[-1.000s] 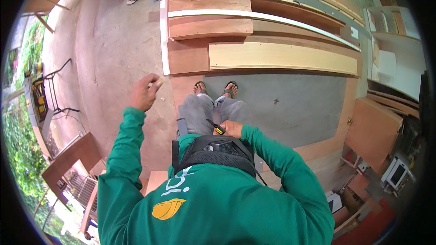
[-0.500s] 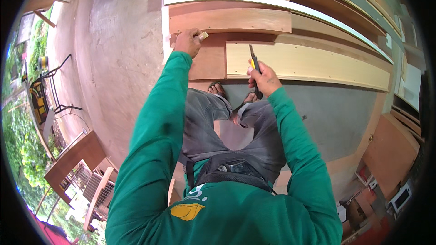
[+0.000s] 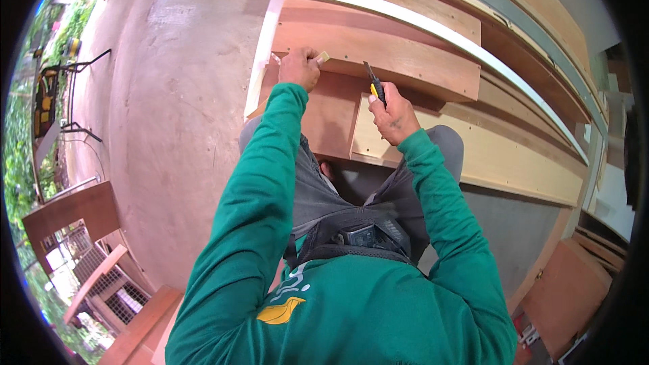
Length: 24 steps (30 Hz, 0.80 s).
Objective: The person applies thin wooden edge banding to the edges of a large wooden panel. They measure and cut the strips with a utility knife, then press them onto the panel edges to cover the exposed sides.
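My right hand (image 3: 395, 115) is closed around a black and yellow utility knife (image 3: 376, 88), its dark blade out and pointing away from me. Pinched between the thumb and fingers of my left hand (image 3: 298, 69) is a small pale piece (image 3: 324, 57), wood-coloured; what exactly it is, I cannot make out. Both hands are over a large reddish-brown wooden frame (image 3: 378, 54) of boards and recesses. The left is near its white-edged left end, the right above a pale panel (image 3: 433, 132) set into it. Blade and pale piece are apart.
A long white strip (image 3: 405, 10) lies across the frame, with a grey length (image 3: 500, 3) beyond it. At far left stands a black and yellow tool on a stand (image 3: 49, 101). Brown boards (image 3: 568, 290) lean at the lower right. Concrete floor (image 3: 162, 115) stretches to the left.
I have come closer to the frame and lower, my knees now bent against its near edge. Both hands keep their holds; the knife is nearer the left hand.
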{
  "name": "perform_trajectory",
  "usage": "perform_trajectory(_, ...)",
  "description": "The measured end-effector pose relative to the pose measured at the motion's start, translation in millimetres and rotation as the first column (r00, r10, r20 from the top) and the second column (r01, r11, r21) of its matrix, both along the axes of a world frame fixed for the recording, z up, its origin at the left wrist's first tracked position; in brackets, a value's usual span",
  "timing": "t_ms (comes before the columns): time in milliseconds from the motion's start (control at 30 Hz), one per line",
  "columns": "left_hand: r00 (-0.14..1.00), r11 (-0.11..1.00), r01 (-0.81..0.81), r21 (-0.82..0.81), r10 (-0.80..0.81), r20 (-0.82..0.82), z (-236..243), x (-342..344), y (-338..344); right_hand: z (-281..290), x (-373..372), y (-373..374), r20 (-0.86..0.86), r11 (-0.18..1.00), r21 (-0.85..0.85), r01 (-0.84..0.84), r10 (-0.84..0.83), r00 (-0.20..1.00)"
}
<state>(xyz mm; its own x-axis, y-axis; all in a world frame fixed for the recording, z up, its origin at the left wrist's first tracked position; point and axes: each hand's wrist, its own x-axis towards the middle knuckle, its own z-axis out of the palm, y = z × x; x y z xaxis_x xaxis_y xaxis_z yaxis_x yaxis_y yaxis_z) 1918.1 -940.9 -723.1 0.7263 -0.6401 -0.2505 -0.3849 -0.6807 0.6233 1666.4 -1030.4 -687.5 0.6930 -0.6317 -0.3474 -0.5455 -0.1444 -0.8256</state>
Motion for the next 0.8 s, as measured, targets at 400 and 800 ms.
perform_trajectory(400,0.972,0.969,-0.232,0.083,0.228,0.054,-7.3,-0.3,0.0,12.0,3.7,4.0,0.097,0.949,-0.246,-0.2,0.229,0.968)
perform_trajectory(800,0.982,0.98,-0.188,-0.057,0.186,-0.036,-8.2,21.8,-1.1,1.8,5.9,0.2,0.154,0.937,-0.292,-0.194,0.246,0.957)
